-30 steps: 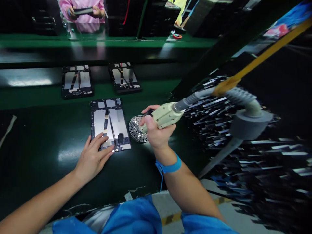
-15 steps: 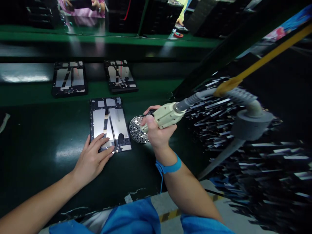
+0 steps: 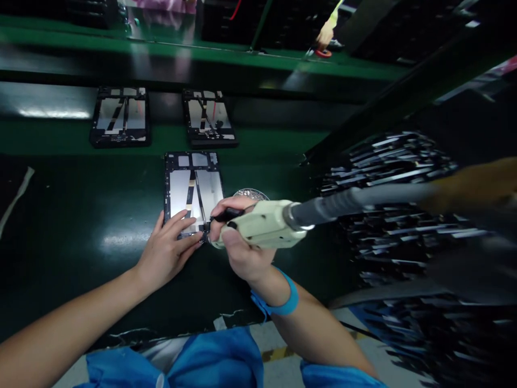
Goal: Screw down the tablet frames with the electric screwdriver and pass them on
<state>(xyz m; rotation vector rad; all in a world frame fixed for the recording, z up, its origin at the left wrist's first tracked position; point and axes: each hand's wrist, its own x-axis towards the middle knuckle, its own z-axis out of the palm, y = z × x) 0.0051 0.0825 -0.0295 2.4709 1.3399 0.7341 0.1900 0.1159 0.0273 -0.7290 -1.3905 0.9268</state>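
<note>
An opened tablet back frame (image 3: 193, 186) with silver panels lies on the dark green belt in front of me. My left hand (image 3: 167, 250) rests flat on its near left corner, fingers spread. My right hand (image 3: 238, 245) is wrapped round a beige electric screwdriver (image 3: 264, 225) with a grey hose running off to the right. The tool's tip sits over the frame's near right corner, next to my left fingertips. A round perforated metal screw dish (image 3: 251, 194) lies just right of the frame, half hidden by my right hand.
Two more tablet frames (image 3: 121, 116) (image 3: 209, 117) lie farther back on the belt. Stacked dark trays (image 3: 404, 178) fill the right side. Another person's hand (image 3: 324, 36) shows at a far bench. A blue wrist strap (image 3: 283, 302) circles my right wrist.
My right hand has carried the screwdriver left from over the screw dish to the frame's near right corner. My left hand stays on the frame. The view tilted down slightly.
</note>
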